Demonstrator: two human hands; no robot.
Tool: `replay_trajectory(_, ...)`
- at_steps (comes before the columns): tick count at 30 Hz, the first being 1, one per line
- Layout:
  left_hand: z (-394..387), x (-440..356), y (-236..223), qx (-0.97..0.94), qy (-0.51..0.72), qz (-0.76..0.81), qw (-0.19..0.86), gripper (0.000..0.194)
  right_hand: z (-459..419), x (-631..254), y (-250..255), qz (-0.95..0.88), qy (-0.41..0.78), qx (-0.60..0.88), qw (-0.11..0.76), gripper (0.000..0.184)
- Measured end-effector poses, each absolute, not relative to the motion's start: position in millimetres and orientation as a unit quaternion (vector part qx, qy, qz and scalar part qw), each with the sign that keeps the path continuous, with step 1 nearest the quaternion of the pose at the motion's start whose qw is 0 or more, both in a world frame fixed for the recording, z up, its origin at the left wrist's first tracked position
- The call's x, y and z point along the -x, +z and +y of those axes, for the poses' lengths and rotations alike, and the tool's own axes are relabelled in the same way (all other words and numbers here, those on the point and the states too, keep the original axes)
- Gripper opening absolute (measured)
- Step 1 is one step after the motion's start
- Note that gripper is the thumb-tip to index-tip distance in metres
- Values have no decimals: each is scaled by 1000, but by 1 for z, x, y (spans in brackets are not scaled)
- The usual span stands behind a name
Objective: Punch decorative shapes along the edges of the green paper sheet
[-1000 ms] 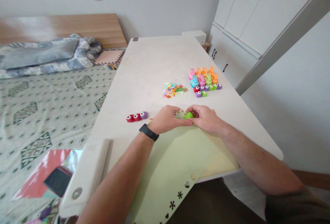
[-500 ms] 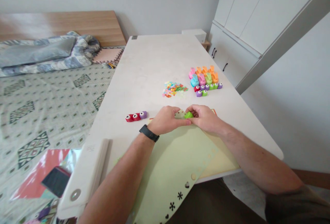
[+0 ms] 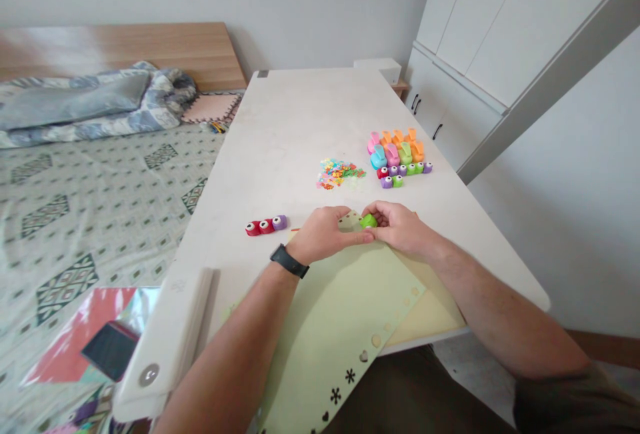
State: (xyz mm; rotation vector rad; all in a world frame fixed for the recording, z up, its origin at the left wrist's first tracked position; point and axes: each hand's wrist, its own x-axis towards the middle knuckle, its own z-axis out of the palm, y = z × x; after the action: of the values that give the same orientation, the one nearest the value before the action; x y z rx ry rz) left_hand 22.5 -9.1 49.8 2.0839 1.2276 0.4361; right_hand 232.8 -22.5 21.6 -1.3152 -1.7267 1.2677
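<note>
My right hand (image 3: 396, 222) is closed around a small green craft punch (image 3: 369, 221) at the far edge of a pale green sheet of paper (image 3: 345, 287). My left hand (image 3: 330, 229) grips the sheet by the same edge, its thumb reaching to the punch. Small cut-outs line that edge and the near edge, including hearts, snowflakes and a round hole. Under the sheet, on the right, lies yellowish paper (image 3: 435, 304). My fingers partly hide the punch.
Two red punches and a purple one (image 3: 267, 225) stand left of my hands. Farther back are a pile of colourful paper cut-outs (image 3: 337, 173) and rows of coloured punches (image 3: 397, 157). A long white device (image 3: 167, 341) lies along the table's (image 3: 300, 114) left side, near the bed.
The green punch has tilted slightly, with more of its face showing. The sheet's right part lies flatter. Both hands stay in nearly the same place.
</note>
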Motion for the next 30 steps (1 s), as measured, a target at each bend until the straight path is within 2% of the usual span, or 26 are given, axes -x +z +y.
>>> replay_trajectory(5, -11, -20, 46, -812, 178, 462, 308, 53, -22, -240, 30, -632, 479, 514, 329, 30)
replay_trajectory(11, -20, -25, 41, -885, 135, 431, 114, 38, -14, -243, 29, -553, 491, 538, 405, 35)
replay_trajectory(14, -27, -31, 44, -909, 119, 394, 66, 33, -11, -244, 25, -540, 484, 547, 419, 37)
replay_trajectory(30, -33, -37, 43, -918, 95, 385, 32, 30, -11, -243, 20, -540, 491, 538, 421, 37)
